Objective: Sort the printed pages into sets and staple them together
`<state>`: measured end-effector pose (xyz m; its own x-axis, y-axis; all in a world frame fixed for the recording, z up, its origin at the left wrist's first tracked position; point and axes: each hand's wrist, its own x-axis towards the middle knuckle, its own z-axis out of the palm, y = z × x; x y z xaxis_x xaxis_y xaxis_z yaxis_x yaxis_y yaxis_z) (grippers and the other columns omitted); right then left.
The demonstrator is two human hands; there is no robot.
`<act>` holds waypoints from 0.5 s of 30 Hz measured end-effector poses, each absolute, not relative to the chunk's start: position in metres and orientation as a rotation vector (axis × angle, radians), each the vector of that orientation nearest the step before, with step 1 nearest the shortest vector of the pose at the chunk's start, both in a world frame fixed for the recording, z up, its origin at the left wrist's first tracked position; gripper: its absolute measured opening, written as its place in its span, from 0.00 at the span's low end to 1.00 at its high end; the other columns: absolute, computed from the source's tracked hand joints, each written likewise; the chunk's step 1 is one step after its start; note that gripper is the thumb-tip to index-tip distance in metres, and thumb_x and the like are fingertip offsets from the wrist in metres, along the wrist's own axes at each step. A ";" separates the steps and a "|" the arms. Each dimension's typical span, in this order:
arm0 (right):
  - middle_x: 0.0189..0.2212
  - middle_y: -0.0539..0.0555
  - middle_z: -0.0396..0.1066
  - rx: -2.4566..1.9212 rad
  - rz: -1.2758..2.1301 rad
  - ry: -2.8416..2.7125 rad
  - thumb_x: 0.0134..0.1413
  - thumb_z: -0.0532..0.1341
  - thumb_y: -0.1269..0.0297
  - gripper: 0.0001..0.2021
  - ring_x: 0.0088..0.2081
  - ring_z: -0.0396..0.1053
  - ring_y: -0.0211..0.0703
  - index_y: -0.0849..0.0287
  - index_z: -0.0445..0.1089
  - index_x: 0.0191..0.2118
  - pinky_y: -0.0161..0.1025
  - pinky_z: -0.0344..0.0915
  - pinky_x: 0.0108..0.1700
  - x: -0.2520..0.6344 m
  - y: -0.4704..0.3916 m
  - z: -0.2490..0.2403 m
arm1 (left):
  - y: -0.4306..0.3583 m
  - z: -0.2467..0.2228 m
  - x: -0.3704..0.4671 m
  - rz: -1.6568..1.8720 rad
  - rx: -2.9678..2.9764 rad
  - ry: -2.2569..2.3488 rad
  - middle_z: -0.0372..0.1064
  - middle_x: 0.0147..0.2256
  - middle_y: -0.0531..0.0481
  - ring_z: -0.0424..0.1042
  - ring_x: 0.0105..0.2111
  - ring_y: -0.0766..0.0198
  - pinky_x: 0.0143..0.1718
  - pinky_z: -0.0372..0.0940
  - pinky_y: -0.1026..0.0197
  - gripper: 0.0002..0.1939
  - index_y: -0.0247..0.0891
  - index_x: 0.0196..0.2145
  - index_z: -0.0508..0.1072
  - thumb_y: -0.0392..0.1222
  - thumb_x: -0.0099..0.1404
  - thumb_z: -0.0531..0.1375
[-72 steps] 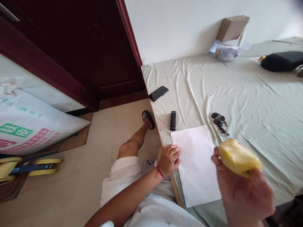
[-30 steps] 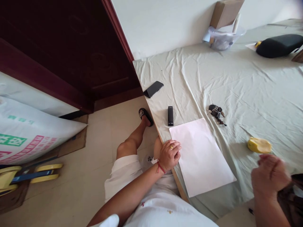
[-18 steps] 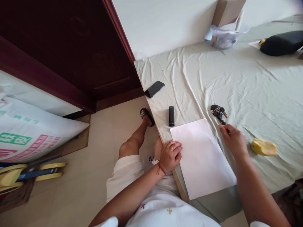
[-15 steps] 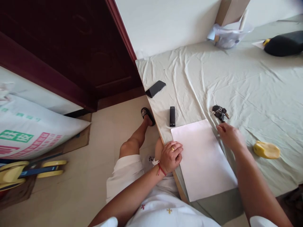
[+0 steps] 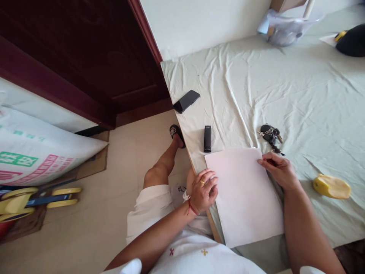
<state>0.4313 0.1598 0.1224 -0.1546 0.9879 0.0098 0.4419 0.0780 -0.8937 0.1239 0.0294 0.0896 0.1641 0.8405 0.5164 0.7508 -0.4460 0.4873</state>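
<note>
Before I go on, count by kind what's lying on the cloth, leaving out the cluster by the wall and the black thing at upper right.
Black phone: 1
Slim black device: 1
Bunch of keys: 1
Yellow fruit-like piece: 1
White paper: 1 (counted as one; single sheet or stack, I cannot tell)
Total: 5

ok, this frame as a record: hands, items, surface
left hand: on left edge of white rectangular paper
right hand: at paper's far-right corner, apparently pinching it
beyond paper: black oblong object, black rectangular phone
beyond right hand: dark metal key bunch
right of right hand: yellow oblong object, pale hollowed top
surface: wrinkled pale-green cloth
</note>
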 end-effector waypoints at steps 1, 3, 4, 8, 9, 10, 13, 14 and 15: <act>0.24 0.47 0.63 -1.399 1.020 -1.699 0.55 0.71 0.48 0.16 0.28 0.58 0.38 0.57 0.74 0.30 0.38 0.56 0.32 0.432 0.160 0.123 | 0.028 0.089 0.123 1.187 2.292 1.613 0.76 0.51 0.41 0.73 0.58 0.50 0.60 0.71 0.45 0.15 0.41 0.53 0.72 0.37 0.69 0.60; 0.25 0.49 0.64 -1.359 1.021 -1.707 0.55 0.71 0.48 0.17 0.30 0.60 0.39 0.56 0.74 0.28 0.39 0.60 0.35 0.435 0.160 0.125 | 0.026 0.088 0.122 1.275 2.254 1.647 0.74 0.51 0.39 0.72 0.59 0.49 0.61 0.70 0.43 0.18 0.39 0.57 0.69 0.41 0.71 0.60; 0.25 0.49 0.65 -1.362 1.033 -1.692 0.54 0.71 0.48 0.18 0.30 0.62 0.41 0.56 0.74 0.27 0.40 0.62 0.36 0.436 0.160 0.124 | 0.025 0.087 0.121 1.319 2.220 1.655 0.73 0.51 0.38 0.72 0.58 0.48 0.61 0.70 0.42 0.19 0.38 0.58 0.68 0.43 0.72 0.59; 0.29 0.52 0.74 -1.398 1.127 -1.515 0.47 0.75 0.48 0.16 0.34 0.69 0.45 0.55 0.78 0.28 0.44 0.68 0.39 0.444 0.159 0.115 | 0.026 0.089 0.119 1.424 1.902 1.675 0.69 0.52 0.38 0.75 0.48 0.55 0.47 0.77 0.52 0.16 0.41 0.58 0.66 0.47 0.77 0.54; 0.30 0.52 0.75 -1.367 1.141 -1.444 0.45 0.76 0.49 0.15 0.34 0.69 0.45 0.55 0.78 0.28 0.44 0.69 0.40 0.445 0.159 0.112 | 0.028 0.091 0.118 1.428 1.800 1.684 0.68 0.53 0.38 0.75 0.45 0.59 0.41 0.77 0.56 0.15 0.41 0.58 0.66 0.46 0.78 0.53; 0.30 0.51 0.76 -1.322 1.150 -1.377 0.44 0.77 0.51 0.14 0.34 0.70 0.44 0.54 0.79 0.28 0.45 0.69 0.41 0.446 0.159 0.110 | 0.030 0.093 0.118 1.430 1.712 1.694 0.67 0.53 0.39 0.75 0.41 0.62 0.36 0.75 0.60 0.13 0.42 0.57 0.67 0.46 0.79 0.52; 0.27 0.52 0.76 -1.183 1.176 -1.311 0.41 0.77 0.51 0.12 0.34 0.70 0.46 0.51 0.80 0.27 0.50 0.69 0.44 0.448 0.160 0.112 | 0.039 0.101 0.114 1.425 1.609 1.716 0.68 0.50 0.42 0.74 0.39 0.65 0.32 0.73 0.64 0.10 0.42 0.50 0.72 0.41 0.79 0.52; 0.27 0.53 0.77 -1.144 1.199 -1.344 0.42 0.76 0.49 0.12 0.35 0.71 0.49 0.51 0.80 0.27 0.53 0.69 0.46 0.448 0.160 0.115 | 0.042 0.103 0.112 1.419 1.620 1.720 0.69 0.48 0.44 0.74 0.38 0.65 0.32 0.72 0.65 0.09 0.42 0.48 0.73 0.39 0.78 0.53; 0.26 0.55 0.77 -1.106 1.235 -1.389 0.42 0.75 0.47 0.13 0.36 0.72 0.51 0.51 0.81 0.27 0.55 0.69 0.47 0.448 0.160 0.118 | 0.045 0.104 0.109 1.410 1.646 1.726 0.69 0.47 0.45 0.74 0.37 0.66 0.32 0.72 0.65 0.09 0.42 0.46 0.74 0.38 0.78 0.54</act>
<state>0.4481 0.1596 0.1176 -0.1504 0.9855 0.0782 0.0380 0.0848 -0.9957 0.1092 0.0447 0.1043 -0.2501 0.8995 0.3583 0.5307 -0.1821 0.8277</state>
